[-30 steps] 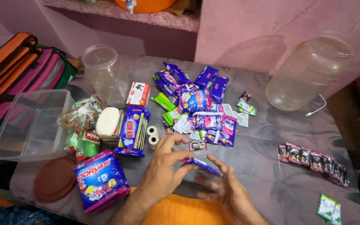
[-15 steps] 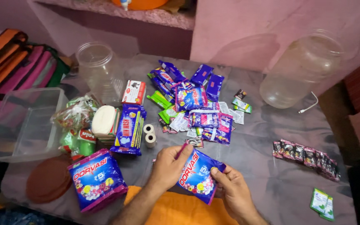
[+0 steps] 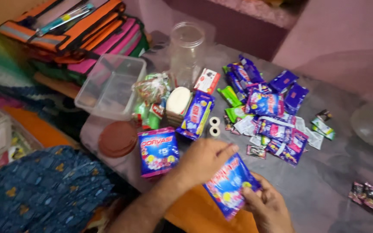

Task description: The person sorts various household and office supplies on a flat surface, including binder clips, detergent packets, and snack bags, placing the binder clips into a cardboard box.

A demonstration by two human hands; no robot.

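Both hands' point(image 3: 206, 159) point(image 3: 267, 206) grip closed on blue-pink packet point(image 3: 229, 185), its lower corner blurred, right wrist cut off.

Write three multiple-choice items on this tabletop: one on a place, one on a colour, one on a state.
1. Where does the second blue packet lie?
A. Inside the clear box
B. On the table, next to the brown lids
C. On the bags

2. What colour are the stacked round lids?
A. Brown
B. White
C. Yellow

3. How is the blue packet at the bottom held?
A. By both hands
B. By one hand
C. It lies untouched

Answers: 1 B, it lies flat on the grey table right of the lids. 2 A, the stack is brown. 3 A, the left hand covers its top edge and the right hand grips its lower corner.
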